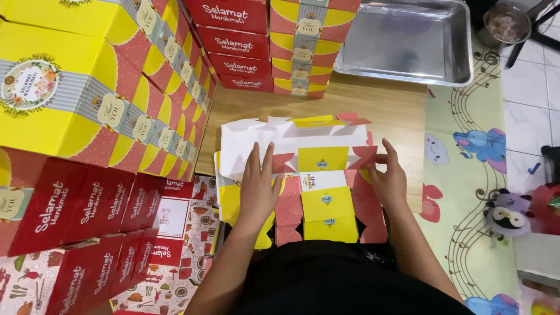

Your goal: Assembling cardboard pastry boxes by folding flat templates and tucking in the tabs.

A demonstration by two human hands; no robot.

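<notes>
A flat, unfolded cardboard box blank [303, 175], yellow and red-dotted outside with a white inner side, lies on a low wooden table [326, 102] in front of me. My left hand [258, 185] rests flat on its left part, fingers spread over the white panel and a yellow flap. My right hand [388, 178] pinches a red side flap at the blank's right edge. More flat blanks lie stacked underneath it.
Tall stacks of folded yellow-and-red boxes [87, 99] rise on the left and at the back [300, 52]. Red boxes [87, 216] pile at lower left. A steel tray [408, 41] sits at the table's far right. A patterned play mat [466, 175] covers the floor.
</notes>
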